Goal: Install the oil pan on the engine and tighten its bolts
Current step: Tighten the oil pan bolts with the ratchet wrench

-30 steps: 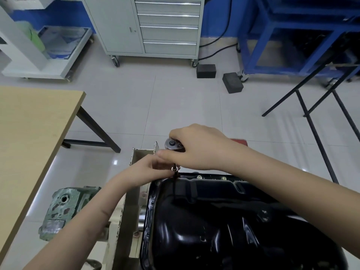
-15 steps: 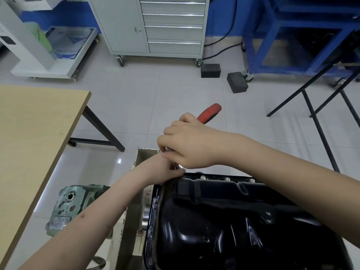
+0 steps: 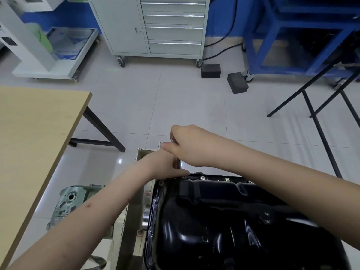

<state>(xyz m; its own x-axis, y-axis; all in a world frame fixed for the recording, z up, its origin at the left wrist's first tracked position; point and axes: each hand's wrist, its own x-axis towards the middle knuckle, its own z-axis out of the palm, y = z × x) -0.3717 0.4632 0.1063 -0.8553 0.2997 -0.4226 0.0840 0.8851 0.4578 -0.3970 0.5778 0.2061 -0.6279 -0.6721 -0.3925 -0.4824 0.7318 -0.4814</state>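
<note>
A black oil pan (image 3: pixel 224 221) sits upside-down on the engine, filling the lower right of the view, its glossy flange running along the far edge where a row of bolts (image 3: pixel 227 179) shows. At the pan's far left corner both hands meet. The right hand (image 3: pixel 191 147) has its grip closed over the top of a ratchet (image 3: pixel 172 140), of which only a bit of metal head shows by the fingers. Just below it, the left hand (image 3: pixel 163 164) has its grip pinched round the thin metal shaft (image 3: pixel 177 162) that runs down from the ratchet toward the flange corner; the lower end of the shaft is hidden behind the fingers, so the bolt it meets cannot be seen. The engine rests in a pale stand (image 3: pixel 134 211) to the left of the pan. Beside that, on the tiled floor (image 3: pixel 175 98), lies a greenish metal casting (image 3: pixel 74 201). A wooden worktop (image 3: pixel 33 129) fills the left side. Farther off stand a grey drawer cabinet (image 3: pixel 152 26), two dark blocks (image 3: pixel 237 82) and a blue frame (image 3: pixel 292 36).
</note>
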